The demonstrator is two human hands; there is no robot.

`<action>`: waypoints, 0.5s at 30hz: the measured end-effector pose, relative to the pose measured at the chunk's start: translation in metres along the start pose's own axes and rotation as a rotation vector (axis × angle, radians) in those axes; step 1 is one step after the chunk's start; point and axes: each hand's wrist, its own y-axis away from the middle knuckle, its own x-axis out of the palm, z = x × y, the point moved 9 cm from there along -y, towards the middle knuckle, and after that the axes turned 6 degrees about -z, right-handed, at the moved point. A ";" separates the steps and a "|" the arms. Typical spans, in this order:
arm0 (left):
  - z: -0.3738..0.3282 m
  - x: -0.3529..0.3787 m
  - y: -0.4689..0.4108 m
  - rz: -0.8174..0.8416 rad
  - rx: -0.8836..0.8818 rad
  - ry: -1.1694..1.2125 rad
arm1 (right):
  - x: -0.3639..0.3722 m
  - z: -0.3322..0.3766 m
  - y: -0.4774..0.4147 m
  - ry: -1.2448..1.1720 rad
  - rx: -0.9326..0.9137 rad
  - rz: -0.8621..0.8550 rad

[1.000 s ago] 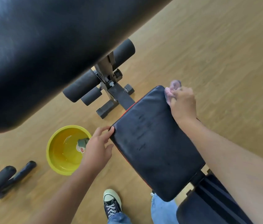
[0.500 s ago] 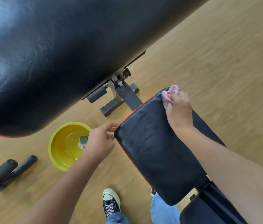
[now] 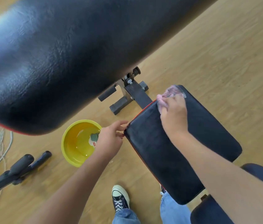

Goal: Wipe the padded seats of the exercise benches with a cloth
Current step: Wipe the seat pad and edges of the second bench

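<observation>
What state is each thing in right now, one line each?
Cloth: bunched, pressed on the seat's far end.
Seat: flat, partly covered by the right hand.
Right hand: shut on the cloth.
Left hand: open, fingers at the seat's corner.
Basin: upright on the floor, holding some water.

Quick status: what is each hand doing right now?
Left hand: open, fingertips at the seat pad corner, holding nothing.
Right hand: closed on the pink cloth, pressing it on the pad.

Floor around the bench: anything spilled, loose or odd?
No visible spill. A yellow basin holding liquid sits on the floor close beside the left hand, and loose cables trail at the far left: both trip hazards.
</observation>
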 end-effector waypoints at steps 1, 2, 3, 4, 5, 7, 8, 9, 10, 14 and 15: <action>-0.002 0.000 0.000 0.006 0.018 -0.009 | 0.009 0.030 0.024 0.018 -0.137 0.043; -0.003 0.000 0.000 0.008 0.041 -0.017 | 0.017 0.068 0.056 0.039 -0.352 0.129; -0.003 -0.002 0.000 0.006 0.063 -0.022 | 0.020 0.098 0.093 0.002 -0.567 0.216; -0.003 -0.002 -0.001 0.004 0.075 -0.029 | 0.020 0.110 0.123 -0.075 -0.716 0.285; -0.002 -0.003 -0.002 0.004 0.077 -0.041 | 0.016 0.106 0.141 -0.161 -0.819 0.379; -0.002 0.000 -0.002 0.006 0.070 -0.080 | -0.001 0.066 0.128 -0.200 -0.876 0.454; -0.002 0.001 -0.002 0.005 0.067 -0.103 | -0.011 0.035 0.105 -0.156 -0.814 0.384; -0.002 0.002 -0.001 -0.002 0.064 -0.122 | -0.021 -0.004 0.077 -0.125 -0.655 0.307; -0.002 0.002 0.000 -0.012 0.064 -0.134 | -0.034 -0.050 0.045 -0.077 -0.404 0.250; -0.012 0.001 0.005 -0.065 0.098 -0.120 | -0.057 -0.123 0.025 0.124 0.184 0.078; -0.013 0.001 0.006 -0.071 0.105 -0.107 | -0.052 -0.099 0.039 0.121 0.183 0.049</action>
